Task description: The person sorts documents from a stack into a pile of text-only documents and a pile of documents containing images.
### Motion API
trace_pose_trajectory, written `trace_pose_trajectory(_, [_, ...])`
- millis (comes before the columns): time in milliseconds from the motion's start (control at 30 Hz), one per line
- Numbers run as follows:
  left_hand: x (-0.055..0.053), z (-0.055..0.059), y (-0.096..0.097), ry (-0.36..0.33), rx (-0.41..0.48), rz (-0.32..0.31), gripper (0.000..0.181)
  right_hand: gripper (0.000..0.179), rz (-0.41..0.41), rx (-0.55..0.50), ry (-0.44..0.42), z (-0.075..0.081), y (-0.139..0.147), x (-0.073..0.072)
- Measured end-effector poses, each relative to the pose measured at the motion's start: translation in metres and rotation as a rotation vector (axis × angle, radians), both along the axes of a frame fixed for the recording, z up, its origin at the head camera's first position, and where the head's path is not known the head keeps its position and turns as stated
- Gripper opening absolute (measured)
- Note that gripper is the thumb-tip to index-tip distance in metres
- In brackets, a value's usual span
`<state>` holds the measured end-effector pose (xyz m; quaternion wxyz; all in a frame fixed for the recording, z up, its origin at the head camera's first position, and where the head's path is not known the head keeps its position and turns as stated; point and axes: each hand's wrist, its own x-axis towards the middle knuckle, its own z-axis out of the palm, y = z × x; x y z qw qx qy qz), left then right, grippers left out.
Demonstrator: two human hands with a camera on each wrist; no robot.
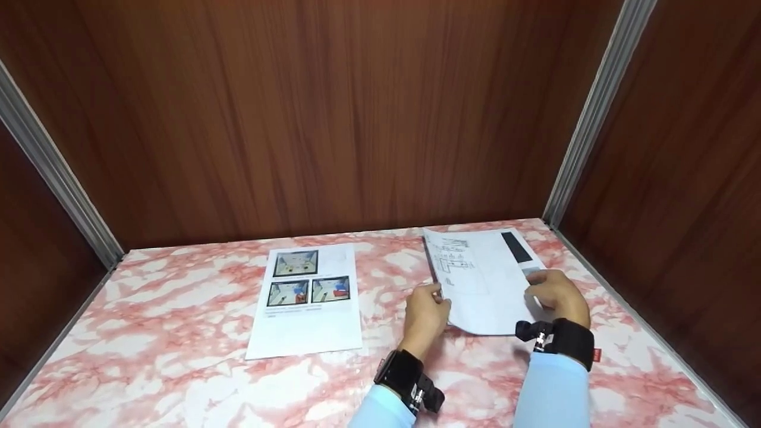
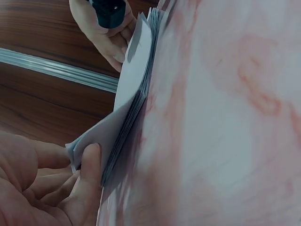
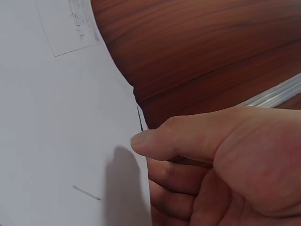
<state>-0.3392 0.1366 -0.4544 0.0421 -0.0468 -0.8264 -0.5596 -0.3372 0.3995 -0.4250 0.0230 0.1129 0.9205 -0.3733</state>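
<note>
A stack of paper sheets (image 1: pixel 487 285) lies at the right of the table, its top sheet bearing a sketch of lines and boxes. My left hand (image 1: pixel 427 309) pinches the near left corner of the upper sheets (image 2: pixel 106 129) between thumb and fingers. Those sheets bow up from the lower part of the stack (image 2: pixel 123 136). At the right edge is my right hand (image 1: pixel 559 294); in the right wrist view its thumb (image 3: pixel 164 139) lies over the edge of the top sheet (image 3: pixel 61 127), with curled fingers partly hidden behind. A dark strip (image 1: pixel 516 246) shows at the stack's far right.
A white printed sheet (image 1: pixel 303 333) with several photos lies left of the stack on the red-and-white marbled table (image 1: pixel 178 333). Brown wood-grain panels (image 1: pixel 333 119) with metal corner posts (image 1: pixel 600 107) enclose the back and sides.
</note>
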Motion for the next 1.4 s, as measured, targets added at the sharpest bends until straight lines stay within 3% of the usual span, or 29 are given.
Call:
trace_pose_trajectory(167, [-0.004,-0.002,-0.004,0.028,-0.015,0.024,0.032,0.058,-0.006,-0.009,-0.006,-0.002,-0.001,-0.003])
trace_pose_trajectory(333, [-0.007,-0.002,-0.008,-0.025,0.019,0.022,0.037,0.054,-0.009,-0.034,-0.034,-0.003,-0.002,-0.007])
trace_pose_trajectory(467, [-0.009,0.002,-0.015,-0.052,0.066,-0.001,0.032,0.053,0.015,-0.070,-0.005,-0.002,-0.006,-0.009])
trace_pose_trajectory(733, [-0.015,0.030,-0.045,-0.030,0.071,-0.024,0.026,0.048,0.078,-0.269,0.054,0.009,-0.019,-0.016])
trace_pose_trajectory(1000, [-0.021,0.058,-0.097,-0.064,0.117,-0.065,0.028,0.037,0.191,-0.447,0.088,0.026,-0.051,-0.025])
trace_pose_trajectory(1200, [-0.024,0.065,-0.143,-0.113,0.107,-0.068,0.025,0.033,0.278,-0.379,0.038,0.033,-0.086,-0.035])
trace_pose_trajectory(1400, [-0.028,0.056,-0.169,-0.239,0.150,-0.045,0.035,0.028,0.353,-0.281,-0.067,0.025,-0.115,-0.046])
